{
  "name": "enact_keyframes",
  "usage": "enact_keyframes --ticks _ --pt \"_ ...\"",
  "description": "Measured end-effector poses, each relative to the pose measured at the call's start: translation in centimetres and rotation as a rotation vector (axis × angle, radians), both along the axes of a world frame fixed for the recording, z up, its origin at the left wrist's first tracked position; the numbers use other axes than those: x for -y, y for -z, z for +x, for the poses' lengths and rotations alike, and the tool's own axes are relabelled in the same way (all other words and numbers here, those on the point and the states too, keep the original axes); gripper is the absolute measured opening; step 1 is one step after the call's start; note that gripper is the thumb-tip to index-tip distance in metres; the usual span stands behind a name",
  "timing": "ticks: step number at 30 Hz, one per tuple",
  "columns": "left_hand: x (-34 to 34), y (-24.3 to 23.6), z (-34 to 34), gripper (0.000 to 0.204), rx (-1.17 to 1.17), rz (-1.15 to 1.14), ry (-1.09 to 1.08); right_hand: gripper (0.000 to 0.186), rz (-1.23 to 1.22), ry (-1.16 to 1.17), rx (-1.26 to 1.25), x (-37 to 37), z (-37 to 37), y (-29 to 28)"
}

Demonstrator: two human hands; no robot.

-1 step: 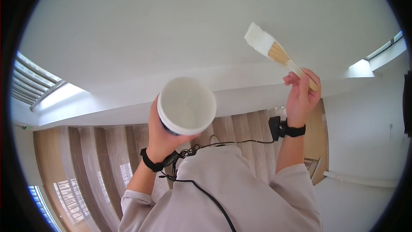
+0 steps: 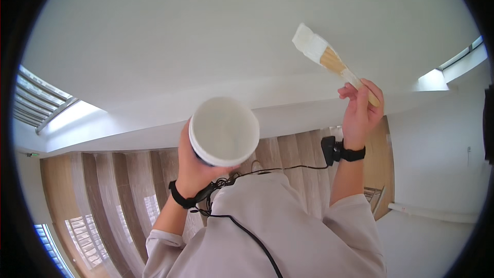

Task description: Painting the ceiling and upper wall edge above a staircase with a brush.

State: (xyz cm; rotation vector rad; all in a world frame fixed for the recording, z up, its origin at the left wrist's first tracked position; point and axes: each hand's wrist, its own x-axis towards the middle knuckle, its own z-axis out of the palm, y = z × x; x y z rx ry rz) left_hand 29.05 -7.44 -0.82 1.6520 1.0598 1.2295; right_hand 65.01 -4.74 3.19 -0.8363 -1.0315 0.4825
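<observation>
My left hand is wrapped round a white paint tub, with its open mouth facing me. Pale paint or a white coating shows inside; how full it is I cannot tell. A flat paintbrush with a wooden handle is gripped by its end in my right hand. White paint covers its bristles, which point up and left toward the white wall. Whether the bristles touch the wall I cannot tell.
Wooden stairs run down at my left and below me. A barred window is at the far left, another window opening at the right. A black cable hangs from my wrists across my shirt. A white pipe lies low right.
The paintbrush and my right hand have risen very slightly. The tub has dropped a little in the picture. Both grips are the same.
</observation>
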Motion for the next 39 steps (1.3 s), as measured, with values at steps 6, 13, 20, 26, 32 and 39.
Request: enact_keyframes --ticks 6,13,20,26,32,39 --pt "2.4 1.6 0.5 0.115 0.024 -0.106 0.035 0.019 -0.055 0.202 0.155 -1.5 0.9 1.4" --pt "3.9 2.4 1.3 0.113 0.071 -0.149 -0.071 0.017 0.086 0.482 0.418 0.1 -0.4 1.9" --pt "5.9 2.6 0.9 0.112 -0.036 -0.078 -0.117 0.036 0.373 0.436 0.941 -2.3 -7.6 4.8" --pt "7.7 2.4 -0.9 0.112 -0.045 -0.253 -0.223 0.034 0.459 -0.066 0.681 -2.2 -16.2 3.9" --pt "8.9 3.8 -1.1 0.112 0.004 -0.200 -0.248 0.024 0.241 -0.034 0.449 -4.6 -12.9 2.6" --pt "7.7 4.7 -0.4 0.114 0.030 -0.154 -0.107 0.019 0.060 0.333 0.202 -1.8 -2.8 4.0"
